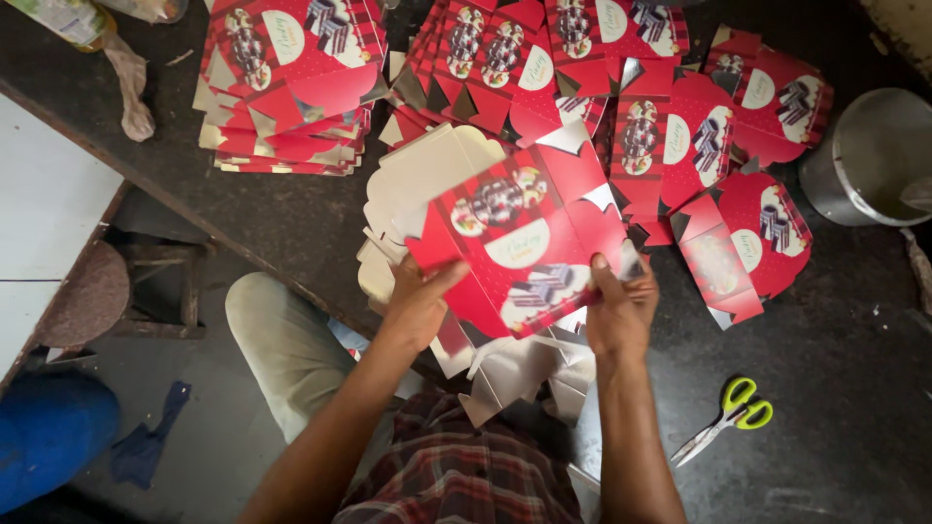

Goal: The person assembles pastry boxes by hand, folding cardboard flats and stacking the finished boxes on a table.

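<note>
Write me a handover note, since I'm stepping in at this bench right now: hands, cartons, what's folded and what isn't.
Left hand: grips the left edge of the red carton blank, held above the dark worktop.
Right hand: pinches the blank's lower right edge.
Flat red stack lies far left; fanned red blanks lie at the top; several partly folded cartons lie right.
Silver-side blanks sit under the hands.
Green-handled scissors and metal pot lie right.
Held blank is not yet closed up.

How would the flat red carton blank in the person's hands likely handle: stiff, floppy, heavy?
The red carton blank, held by left hand and right hand, spans between them without sagging, so probably fairly stiff yet light. Its glossy print may be slippery; the loose flaps could bend easily.
</note>
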